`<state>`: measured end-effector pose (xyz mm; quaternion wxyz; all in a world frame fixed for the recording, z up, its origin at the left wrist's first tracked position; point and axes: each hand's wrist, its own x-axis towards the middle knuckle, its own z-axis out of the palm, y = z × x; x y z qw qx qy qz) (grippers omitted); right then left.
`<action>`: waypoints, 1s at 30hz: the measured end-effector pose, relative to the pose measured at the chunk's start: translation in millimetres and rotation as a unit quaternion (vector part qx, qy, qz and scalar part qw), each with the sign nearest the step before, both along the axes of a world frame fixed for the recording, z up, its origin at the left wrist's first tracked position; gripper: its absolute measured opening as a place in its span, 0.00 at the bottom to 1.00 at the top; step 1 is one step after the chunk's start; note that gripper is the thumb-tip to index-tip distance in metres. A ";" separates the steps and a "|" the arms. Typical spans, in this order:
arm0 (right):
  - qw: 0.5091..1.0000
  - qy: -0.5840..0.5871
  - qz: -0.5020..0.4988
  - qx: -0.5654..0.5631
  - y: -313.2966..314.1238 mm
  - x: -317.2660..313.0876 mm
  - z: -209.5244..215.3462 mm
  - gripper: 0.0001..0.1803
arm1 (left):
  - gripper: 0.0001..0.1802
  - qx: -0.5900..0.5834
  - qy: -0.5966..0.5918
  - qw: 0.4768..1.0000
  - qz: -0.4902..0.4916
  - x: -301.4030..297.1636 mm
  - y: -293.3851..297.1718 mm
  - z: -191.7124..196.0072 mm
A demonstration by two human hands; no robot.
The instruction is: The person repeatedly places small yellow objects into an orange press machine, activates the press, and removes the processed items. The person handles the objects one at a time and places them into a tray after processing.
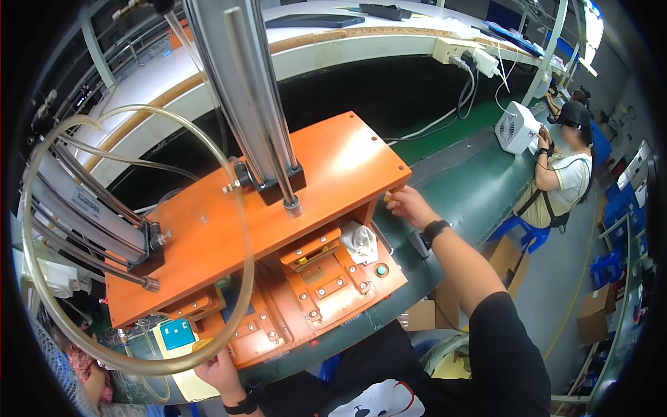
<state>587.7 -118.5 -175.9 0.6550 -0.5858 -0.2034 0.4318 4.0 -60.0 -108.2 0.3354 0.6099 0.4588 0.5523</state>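
An orange press (pixel 319 174) with two upright metal cylinders stands on the bench before me. My right hand (pixel 415 208) is beside the right end of its top plate, fingers curled in; something yellow shows at the fingertips, and what they grip, if anything, I cannot make out. At the front left corner of the press base (pixel 288 340) is my left hand (pixel 221 374). A clear hose crosses in front of its fingers, and yellow shows at their tips too. Orange fixture blocks (pixel 330 285) are screwed to the base. A white cloth (pixel 359 243) lies near a green button (pixel 381 270).
A looping clear hose (pixel 246 264) hangs over the left side. A teal card (pixel 178 333) lies on yellow sheets by the press. Farther right along the green bench (pixel 479 181), a person (pixel 566 167) sits near a white fan (pixel 516 128). Cardboard boxes (pixel 507 264) stand below.
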 end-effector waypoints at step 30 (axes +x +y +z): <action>0.941 -0.327 0.009 0.090 -230.3 -198.0 238.8 0.19 | 0.06 0.075 0.020 0.996 -0.047 -7.4 4.9 2.4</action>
